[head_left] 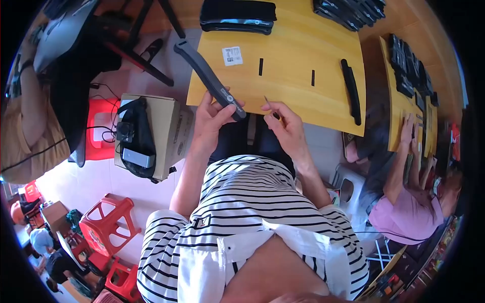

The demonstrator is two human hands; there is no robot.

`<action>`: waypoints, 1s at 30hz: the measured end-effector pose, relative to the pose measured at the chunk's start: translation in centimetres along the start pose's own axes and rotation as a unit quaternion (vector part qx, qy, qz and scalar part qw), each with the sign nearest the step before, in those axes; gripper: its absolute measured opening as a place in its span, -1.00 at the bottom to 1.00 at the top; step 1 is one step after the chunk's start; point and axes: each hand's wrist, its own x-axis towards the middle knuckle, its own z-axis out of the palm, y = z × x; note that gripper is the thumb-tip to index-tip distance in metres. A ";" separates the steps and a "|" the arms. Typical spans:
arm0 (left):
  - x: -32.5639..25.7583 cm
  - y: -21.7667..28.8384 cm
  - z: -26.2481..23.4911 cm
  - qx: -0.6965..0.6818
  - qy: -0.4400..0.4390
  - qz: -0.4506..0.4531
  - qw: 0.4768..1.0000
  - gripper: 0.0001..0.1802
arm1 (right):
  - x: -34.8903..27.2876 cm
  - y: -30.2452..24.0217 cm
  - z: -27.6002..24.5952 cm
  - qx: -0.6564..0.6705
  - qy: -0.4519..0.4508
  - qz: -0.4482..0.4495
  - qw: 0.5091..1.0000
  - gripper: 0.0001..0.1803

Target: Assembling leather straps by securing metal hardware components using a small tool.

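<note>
My left hand (pixel 207 123) is closed around the lower end of a long dark grey padded strip (pixel 204 70) with small white print near that end. The strip slants up and away to the left, its far end just past the table's left edge. Held in my right hand (pixel 288 129) is a thin pointed tool (pixel 267 101), its tip upward and a dark part under the fingers; its exact kind is hard to make out. Both hands are at the near edge of the yellow table (pixel 288 96), a short gap apart.
On the table lie a white label sheet (pixel 232 56), a short black strip (pixel 261 66), another short strip (pixel 312 78) and a long black piece (pixel 351 92). Black stacks (pixel 237 24) stand at the back. A carton (pixel 166 136) is at left; a person in pink (pixel 406 214) works at right.
</note>
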 end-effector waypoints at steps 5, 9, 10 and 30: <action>0.3 -0.1 -0.1 -0.015 0.059 0.022 0.998 -0.57 | 0.1 0.5 -0.3 -0.027 0.014 0.021 0.999 -0.81; 2.0 -1.4 -1.6 0.147 0.089 0.004 0.985 -0.57 | 0.6 1.7 -0.8 -0.017 0.020 0.031 0.999 -0.81; 2.2 -1.7 -1.8 0.149 0.087 0.003 0.985 -0.57 | 0.6 1.8 -0.9 -0.053 0.029 0.051 0.997 -0.80; 6.8 0.1 -1.3 0.534 0.157 0.154 0.817 -0.49 | 8.1 7.4 -5.0 -0.529 0.178 -0.118 0.821 -0.55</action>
